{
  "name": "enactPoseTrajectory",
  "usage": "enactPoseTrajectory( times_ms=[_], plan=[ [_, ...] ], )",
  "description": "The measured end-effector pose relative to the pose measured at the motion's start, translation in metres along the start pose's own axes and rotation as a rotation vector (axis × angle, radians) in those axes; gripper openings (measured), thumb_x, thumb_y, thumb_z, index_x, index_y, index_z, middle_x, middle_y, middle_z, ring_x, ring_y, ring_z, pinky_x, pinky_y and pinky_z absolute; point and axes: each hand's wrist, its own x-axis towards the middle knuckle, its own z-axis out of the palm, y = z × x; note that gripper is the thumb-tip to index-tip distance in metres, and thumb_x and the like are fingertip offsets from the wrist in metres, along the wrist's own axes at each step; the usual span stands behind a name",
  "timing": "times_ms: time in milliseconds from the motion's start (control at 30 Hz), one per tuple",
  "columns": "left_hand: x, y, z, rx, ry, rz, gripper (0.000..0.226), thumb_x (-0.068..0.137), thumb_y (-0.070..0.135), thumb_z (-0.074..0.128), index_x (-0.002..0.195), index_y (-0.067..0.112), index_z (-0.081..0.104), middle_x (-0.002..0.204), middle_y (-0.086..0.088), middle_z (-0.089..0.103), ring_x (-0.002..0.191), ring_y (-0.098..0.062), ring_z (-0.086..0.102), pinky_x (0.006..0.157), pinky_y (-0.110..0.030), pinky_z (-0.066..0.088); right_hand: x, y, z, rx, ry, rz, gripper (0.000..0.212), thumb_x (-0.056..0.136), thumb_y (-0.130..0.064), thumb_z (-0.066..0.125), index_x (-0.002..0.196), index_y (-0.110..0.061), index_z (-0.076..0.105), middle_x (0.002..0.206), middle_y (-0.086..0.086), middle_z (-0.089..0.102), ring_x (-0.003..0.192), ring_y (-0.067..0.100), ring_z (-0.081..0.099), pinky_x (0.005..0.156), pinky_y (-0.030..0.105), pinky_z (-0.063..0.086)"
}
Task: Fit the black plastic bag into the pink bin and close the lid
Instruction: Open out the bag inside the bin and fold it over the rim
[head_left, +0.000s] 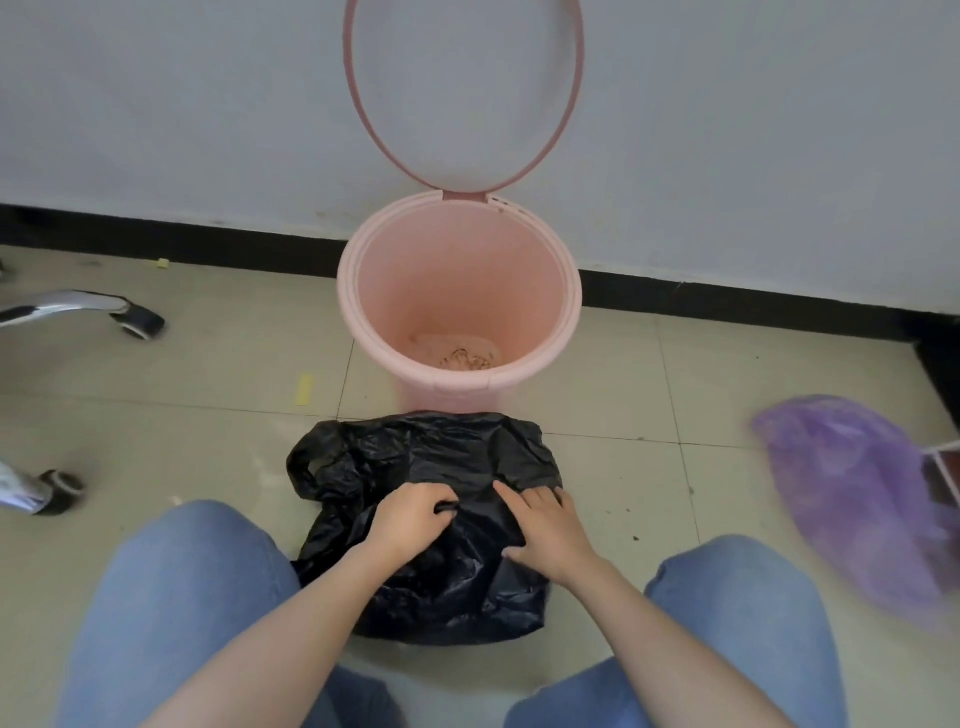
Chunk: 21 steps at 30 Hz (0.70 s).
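A thin, limp and probably slippery black plastic bag (431, 525), crumpled on the floor just in front of the open pink bin (460, 296), is pinched by the left hand (410, 514) and pressed flat by the right hand (545, 525), its looped handles judged the best hold.

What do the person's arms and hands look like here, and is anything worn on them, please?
Both forearms are bare, with no sleeves in view. The left hand and right hand wear no gloves; no rings, watch or bracelets are visible. Blue jeans cover the knees.
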Motion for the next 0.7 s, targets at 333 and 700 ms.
enactPoseTrajectory(
  times_ms=[333, 700],
  plan=[
    [-0.001, 0.067, -0.014, -0.124, 0.051, 0.223, 0.024, 0.088, 0.021, 0.055, 0.108, 0.016, 0.066, 0.113, 0.001, 0.069, 0.105, -0.016, 0.061, 0.088, -0.027, 0.046, -0.028, 0.050, -0.055, 0.204, 0.407, 0.065, 0.017, 0.085, -0.016, 0.058, 0.098, -0.012, 0.068, 0.109, 0.011, 0.065, 0.110, 0.028, 0.048, 0.088, 0.033, 0.034],
    [-0.033, 0.195, -0.072, -0.435, 0.329, 0.655, 0.022, 0.080, 0.024, 0.067, 0.096, 0.009, 0.071, 0.091, -0.008, 0.074, 0.082, -0.010, 0.062, 0.078, -0.029, 0.049, -0.125, 0.064, -0.191, 0.189, 1.108, 0.194, 0.013, 0.076, -0.011, 0.061, 0.080, -0.007, 0.073, 0.093, 0.015, 0.069, 0.097, 0.032, 0.054, 0.086, 0.026, 0.033]
  ],
)
